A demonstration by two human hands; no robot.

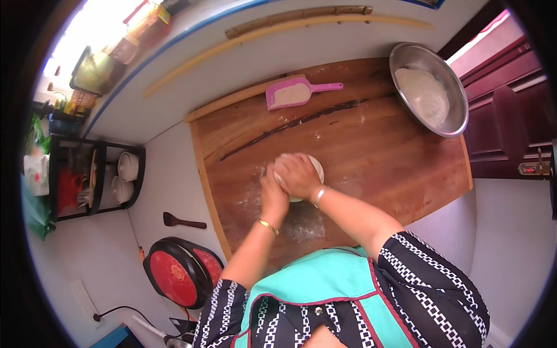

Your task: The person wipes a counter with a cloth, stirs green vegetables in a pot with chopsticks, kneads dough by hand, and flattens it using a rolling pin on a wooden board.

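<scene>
Left hand [272, 188] and right hand [299, 176] together on pale dough [317, 167], near the middle of the wooden surface [383, 156].
Right hand palm-down over the dough, left hand against it; fingers blurred, degree of closure cannot be told. White powder near the dough; pink scoop [292, 95] beyond, metal bowl [458, 95] at far right, both containing powder.

Only getting the feed over here, but I can see a mint-green apron [316, 275] with dark red piping [374, 278] and black sleeves [429, 284] in white chain-link print. Gold bangle [268, 227] on the left wrist, silver bangle [319, 196] right.
</scene>
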